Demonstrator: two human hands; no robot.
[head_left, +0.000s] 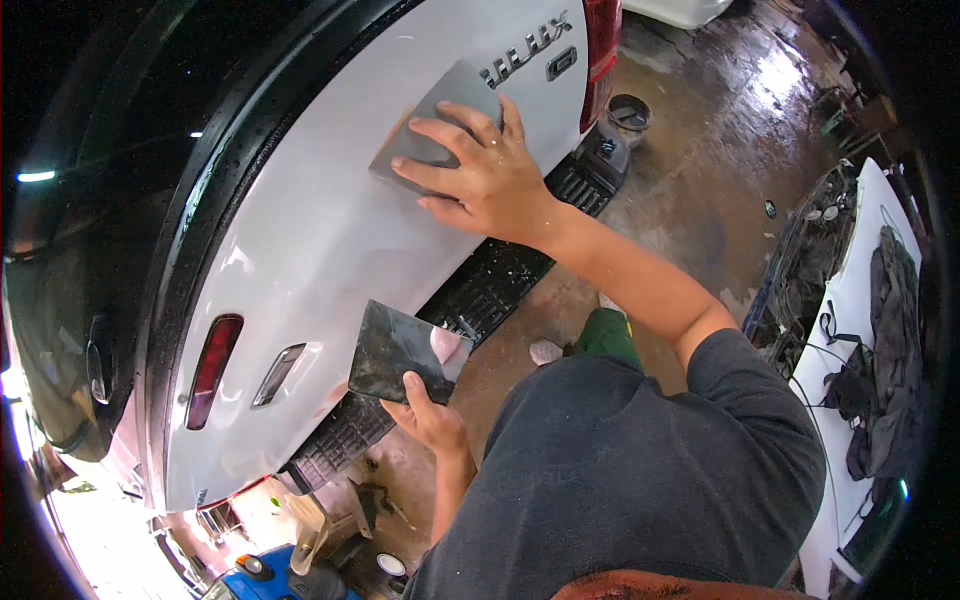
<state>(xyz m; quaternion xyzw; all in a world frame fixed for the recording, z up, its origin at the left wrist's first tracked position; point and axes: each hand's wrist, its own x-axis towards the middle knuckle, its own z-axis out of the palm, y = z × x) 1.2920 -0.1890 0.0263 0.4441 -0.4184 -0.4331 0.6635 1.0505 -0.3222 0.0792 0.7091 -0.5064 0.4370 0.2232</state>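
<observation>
My right hand (490,175) is up on the white tailgate (330,215) of a vehicle. Its fingers are fanned out over a thin grey rectangular spreader (432,150), pressing it against the panel below the raised lettering. The thumb lies by the lower edge of the spreader. Lower down, my left hand (432,418) grips a dark square mixing board (395,350) at its near edge, thumb on top. A pinkish patch like body filler (449,345) shows near the board's right corner. The board is close to the tailgate; whether they touch I cannot tell.
A black ridged bumper step (490,290) runs below the tailgate. Red tail lights (215,372) and the dark rear window (90,200) border it. A bucket (629,112) stands on the wet-looking floor. At right, a white panel (850,290) bears dark cloth and cables.
</observation>
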